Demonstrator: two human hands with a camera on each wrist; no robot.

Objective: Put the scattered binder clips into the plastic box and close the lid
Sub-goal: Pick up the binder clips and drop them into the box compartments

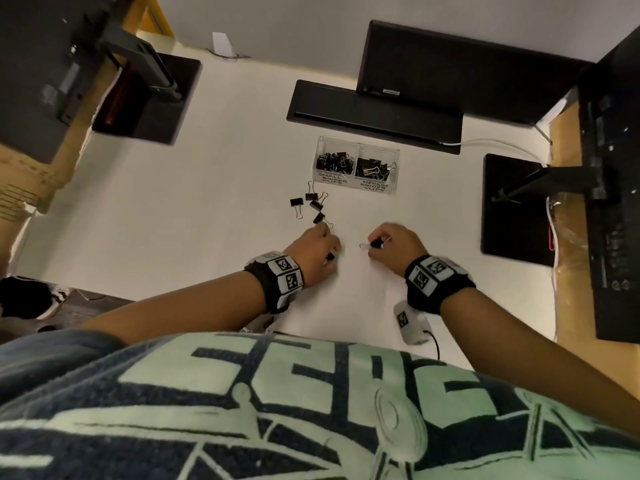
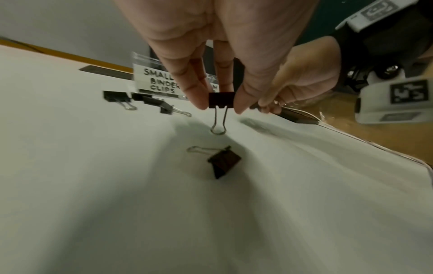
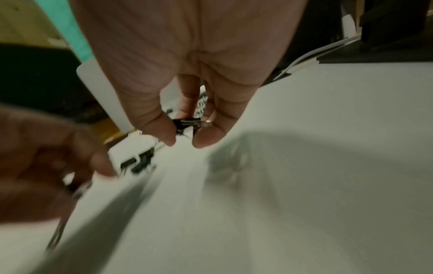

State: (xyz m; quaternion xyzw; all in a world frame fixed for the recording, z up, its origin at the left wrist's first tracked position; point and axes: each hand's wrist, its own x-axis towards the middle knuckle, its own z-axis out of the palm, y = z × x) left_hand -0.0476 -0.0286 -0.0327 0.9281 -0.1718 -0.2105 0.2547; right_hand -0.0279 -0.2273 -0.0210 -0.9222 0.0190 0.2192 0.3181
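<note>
White desk (image 1: 194,209) — each hand pinching clip

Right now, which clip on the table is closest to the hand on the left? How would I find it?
Find the clear plastic box of clips on the white table. In front of it lie four loose black clips; take the binder clip nearest the left hand. It alone lies almost at that hand's fingers.

Head: high above, looking down at table (image 1: 207,188).
Wrists: low, close, along fingers (image 2: 194,96).
Shared: box (image 1: 356,166), centre frame.
</note>
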